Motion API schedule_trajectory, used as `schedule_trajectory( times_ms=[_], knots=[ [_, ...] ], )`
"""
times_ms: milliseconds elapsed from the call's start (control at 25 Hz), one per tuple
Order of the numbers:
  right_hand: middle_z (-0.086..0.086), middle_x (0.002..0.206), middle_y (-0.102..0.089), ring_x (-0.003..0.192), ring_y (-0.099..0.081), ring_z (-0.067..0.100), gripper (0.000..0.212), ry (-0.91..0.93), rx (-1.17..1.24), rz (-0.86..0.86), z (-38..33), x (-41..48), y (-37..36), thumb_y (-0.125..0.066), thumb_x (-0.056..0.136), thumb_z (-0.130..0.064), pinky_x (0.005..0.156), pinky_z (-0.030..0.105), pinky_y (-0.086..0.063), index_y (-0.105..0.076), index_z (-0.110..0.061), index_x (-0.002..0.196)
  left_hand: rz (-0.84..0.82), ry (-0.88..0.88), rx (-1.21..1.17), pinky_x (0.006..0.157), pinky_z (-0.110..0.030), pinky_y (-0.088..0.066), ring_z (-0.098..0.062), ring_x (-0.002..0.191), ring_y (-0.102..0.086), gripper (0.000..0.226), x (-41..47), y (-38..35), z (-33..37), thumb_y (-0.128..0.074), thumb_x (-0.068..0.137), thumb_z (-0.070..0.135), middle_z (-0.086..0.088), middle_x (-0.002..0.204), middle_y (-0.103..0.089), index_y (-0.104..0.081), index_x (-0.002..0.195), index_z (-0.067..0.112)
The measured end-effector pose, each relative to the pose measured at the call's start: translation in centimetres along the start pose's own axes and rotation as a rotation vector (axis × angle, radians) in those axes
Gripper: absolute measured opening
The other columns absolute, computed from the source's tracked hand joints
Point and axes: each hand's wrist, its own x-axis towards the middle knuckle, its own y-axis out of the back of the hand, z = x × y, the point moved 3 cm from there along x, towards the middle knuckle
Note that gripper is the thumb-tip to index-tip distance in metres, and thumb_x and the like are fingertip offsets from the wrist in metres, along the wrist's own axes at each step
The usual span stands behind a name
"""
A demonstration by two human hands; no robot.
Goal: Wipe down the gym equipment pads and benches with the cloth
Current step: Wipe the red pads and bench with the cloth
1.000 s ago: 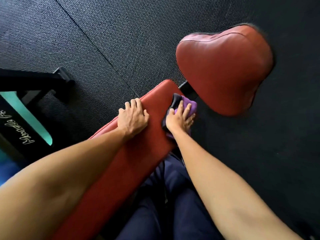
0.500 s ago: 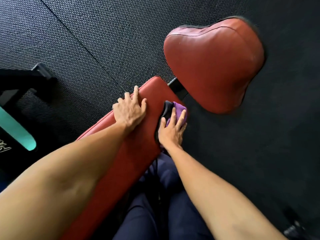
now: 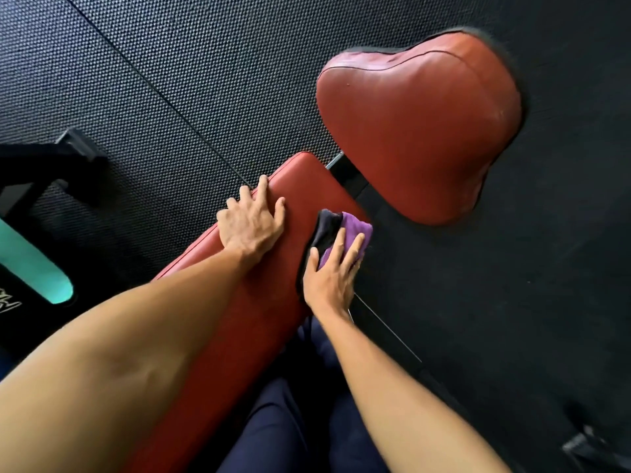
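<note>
Left hand [image 3: 252, 224] lies flat, fingers spread, on the red bench pad [image 3: 259, 302]; beside it, the right hand [image 3: 333, 273] presses straight fingers on the purple-black cloth [image 3: 345, 230] at the pad's edge.

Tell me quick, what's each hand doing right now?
Left hand: open, resting flat on the red bench pad.
Right hand: open, pressing the purple cloth flat against the pad's edge.

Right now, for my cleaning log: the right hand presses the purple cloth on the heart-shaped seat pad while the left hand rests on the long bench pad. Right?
No. The head view shows the right hand pressing the purple cloth on the long bench pad, at its edge, not the seat pad.
</note>
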Motion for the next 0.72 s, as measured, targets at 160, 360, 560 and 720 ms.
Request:
schedule_trajectory(
  times_ms=[160,360,560,720],
  knots=[
    [0.008,0.171,0.009,0.153,-0.021,0.035,0.074,-0.114,0.166,-0.014,0.0,2.8,1.1,-0.047,0.101,-0.051,0.117,0.05,-0.034,-0.011,-0.03,0.163,0.006,0.018,-0.011,0.088,-0.051,-0.046,-0.039,0.112,-0.057,0.068,0.2,0.1,0.1,-0.027,0.099,0.064,-0.012,0.133,-0.052,-0.026,0.157,0.029],
    [0.005,0.17,0.006,0.147,-0.034,0.035,0.066,-0.302,0.314,-0.121,1.5,9.3,2.3,-0.043,0.104,-0.051,0.118,0.046,-0.034,-0.016,-0.034,0.162,0.014,0.028,-0.01,0.089,-0.052,-0.046,-0.038,0.112,-0.057,0.068,0.2,0.0,0.1,-0.026,0.098,0.065,-0.012,0.133,-0.052,-0.027,0.157,0.031],
    [-0.005,0.169,-0.011,0.152,-0.022,0.034,0.049,-0.288,0.131,-0.236,1.2,13.5,3.4,-0.032,0.106,-0.044,0.122,0.05,-0.024,-0.033,-0.039,0.156,0.012,0.034,0.003,0.089,-0.052,-0.046,-0.038,0.113,-0.057,0.068,0.3,-0.1,0.1,-0.024,0.098,0.066,-0.011,0.134,-0.051,-0.025,0.158,0.032],
    [-0.005,0.167,-0.024,0.155,-0.012,0.033,0.05,-0.077,0.018,-0.257,-2.8,15.8,3.6,-0.031,0.107,-0.038,0.126,0.048,-0.012,-0.032,-0.036,0.157,0.015,0.03,0.022,0.088,-0.051,-0.046,-0.037,0.113,-0.057,0.068,0.2,-0.1,0.2,-0.024,0.099,0.065,-0.011,0.134,-0.052,-0.025,0.158,0.032]
  ],
)
